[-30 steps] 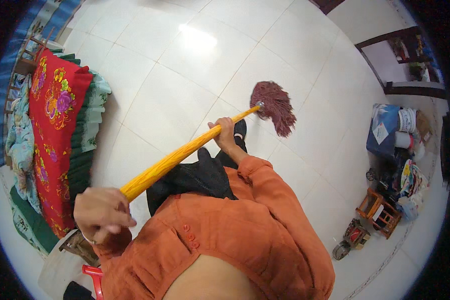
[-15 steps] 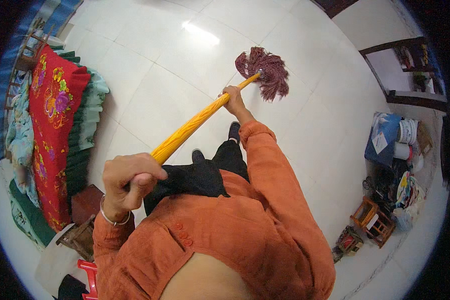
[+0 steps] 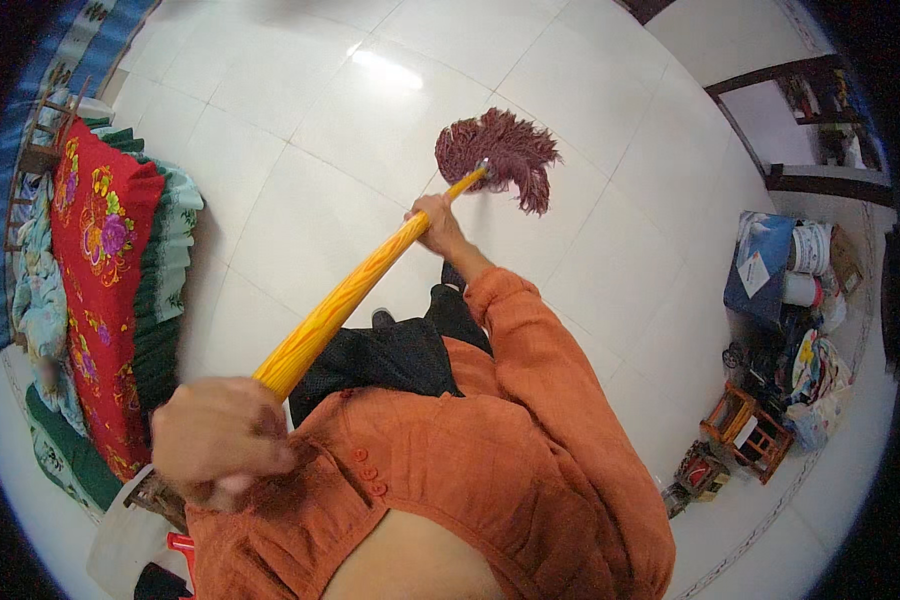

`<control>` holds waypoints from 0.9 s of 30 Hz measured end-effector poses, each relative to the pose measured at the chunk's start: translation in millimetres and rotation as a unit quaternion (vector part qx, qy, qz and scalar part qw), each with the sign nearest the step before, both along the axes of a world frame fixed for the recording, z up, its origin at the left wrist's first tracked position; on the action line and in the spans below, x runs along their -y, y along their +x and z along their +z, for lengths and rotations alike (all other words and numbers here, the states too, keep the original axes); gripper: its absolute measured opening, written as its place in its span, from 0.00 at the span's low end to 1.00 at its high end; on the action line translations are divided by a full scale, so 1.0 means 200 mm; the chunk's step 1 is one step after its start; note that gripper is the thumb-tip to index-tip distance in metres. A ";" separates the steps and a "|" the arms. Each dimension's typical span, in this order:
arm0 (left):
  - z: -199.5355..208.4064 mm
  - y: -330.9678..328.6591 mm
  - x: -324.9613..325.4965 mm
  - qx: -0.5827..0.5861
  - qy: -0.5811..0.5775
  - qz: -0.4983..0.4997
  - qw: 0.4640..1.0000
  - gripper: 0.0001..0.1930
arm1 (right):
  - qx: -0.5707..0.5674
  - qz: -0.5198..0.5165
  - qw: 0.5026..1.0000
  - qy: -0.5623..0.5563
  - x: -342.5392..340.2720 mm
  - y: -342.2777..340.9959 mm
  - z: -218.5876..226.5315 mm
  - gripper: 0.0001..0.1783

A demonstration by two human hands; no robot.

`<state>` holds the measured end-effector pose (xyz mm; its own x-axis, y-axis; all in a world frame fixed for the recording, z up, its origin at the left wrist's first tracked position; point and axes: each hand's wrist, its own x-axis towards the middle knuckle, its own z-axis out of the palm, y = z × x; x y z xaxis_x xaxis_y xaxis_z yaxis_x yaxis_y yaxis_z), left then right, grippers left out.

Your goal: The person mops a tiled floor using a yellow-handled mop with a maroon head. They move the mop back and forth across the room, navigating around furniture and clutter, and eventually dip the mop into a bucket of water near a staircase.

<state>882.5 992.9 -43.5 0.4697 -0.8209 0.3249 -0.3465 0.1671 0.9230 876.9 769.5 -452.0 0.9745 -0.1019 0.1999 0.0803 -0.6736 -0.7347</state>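
One mop [image 3: 390,250] runs diagonally across the view, from 7 o'clock near the body up to 1 o'clock on the floor [image 3: 300,130]. Its yellow handle [image 3: 350,295] passes through both hands. The left hand [image 3: 220,440] is closed around the upper end of the handle, fingers curled together over it and slightly blurred. The right hand [image 3: 438,222], at the end of an outstretched orange sleeve [image 3: 530,350], is wrapped around the handle just short of the mop head [image 3: 505,155], which lies directly beyond the knuckles at 1 o'clock and rests on the white tiles. The maroon strands spread toward 3 o'clock.

At 9 o'clock stands one bed [image 3: 100,290] with a red flowered cover and green frill, well apart from the mop head. At 4 o'clock one small wooden stool [image 3: 750,435] sits among a heap of bags and containers [image 3: 795,300] along the wall. Between the mop head and these things the tiles lie bare. Dark trousers [image 3: 390,355] show below the handle.
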 end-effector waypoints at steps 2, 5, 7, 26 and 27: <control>-0.05 -0.06 0.07 0.016 0.026 0.055 0.998 0.15 | 0.017 0.003 1.000 0.004 0.09 0.05 -0.02 0.10; -0.08 -0.09 0.08 0.001 0.057 0.128 0.990 0.17 | 0.085 -0.029 0.996 -0.018 0.12 0.09 -0.07 0.09; -0.06 -0.10 0.07 0.005 0.045 0.182 0.982 0.20 | 0.074 -0.041 0.996 -0.021 0.08 0.03 -0.10 0.09; -0.18 -0.17 -0.13 0.077 0.094 0.158 0.980 0.14 | 0.123 -0.092 0.988 -0.018 -0.10 0.12 -0.21 0.11; -0.17 -0.17 -0.17 0.069 0.084 0.172 0.979 0.16 | 0.113 -0.091 0.989 0.000 -0.17 0.12 -0.21 0.10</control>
